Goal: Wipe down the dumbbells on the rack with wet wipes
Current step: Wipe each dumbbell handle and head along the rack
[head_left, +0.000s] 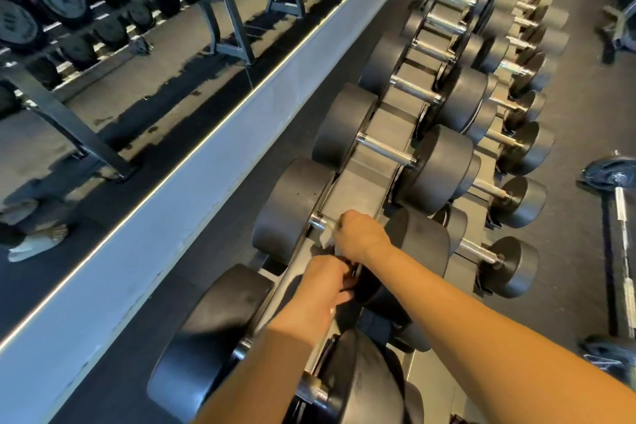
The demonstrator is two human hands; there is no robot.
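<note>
Near: left hand (pixel 323 289), fingers curled round a dark object (pixel 359 286) (wipe pack? unclear). Just beyond: right hand (pixel 359 234) clamps wipe (pixel 328 242) round dumbbell (pixel 289 210) handle on rack (pixel 389 127). Judged mid-wipe; next, slide along handle.

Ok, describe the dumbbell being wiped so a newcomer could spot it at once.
Find the long rack beside the mirrored wall. On its upper tier, take the second big black dumbbell from the camera. It alone has the right hand wrapped round its chrome handle.
</note>
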